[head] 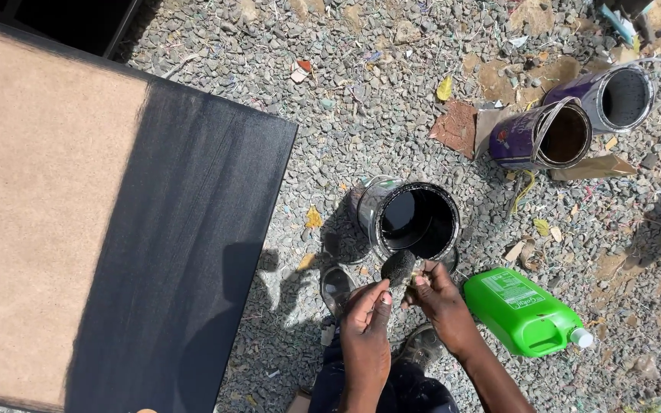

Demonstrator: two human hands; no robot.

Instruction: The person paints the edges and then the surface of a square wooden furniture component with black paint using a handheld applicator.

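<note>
You pinch the black paint-soaked sponge [398,268] with both your left hand [366,321] and right hand [436,294], fingers closed on it just above the open paint can [411,219], so drips fall near it rather than on the half-blackened board [116,229].

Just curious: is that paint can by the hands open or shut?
Open: the paint can has no lid, and glossy black paint shows inside.

Everything is lit by bright sun. Dark, sharp shadows are thrown on the gravel [330,115] beside the paint can [411,220]. The picture is seen clearly, with little blur.
</note>
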